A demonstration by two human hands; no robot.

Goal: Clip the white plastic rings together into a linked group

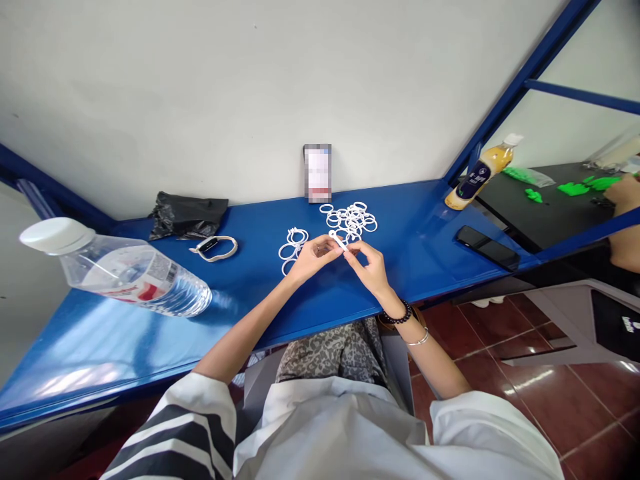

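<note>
My left hand (311, 257) and my right hand (369, 265) meet over the blue table (420, 233), fingers pinched together on one small white plastic ring piece (338, 239) held between them. Just behind my hands lies a loose pile of white rings (353, 219). A smaller cluster of white rings (291, 245) sits to the left of my left hand. My right wrist wears a dark bead bracelet and a thin bangle.
A clear water bottle (125, 270) lies on its side at left. A black bag (186, 215) and a smartwatch (215, 247) are behind it. A card (317, 173) leans on the wall. A juice bottle (480, 175) and a phone (487, 247) sit at right.
</note>
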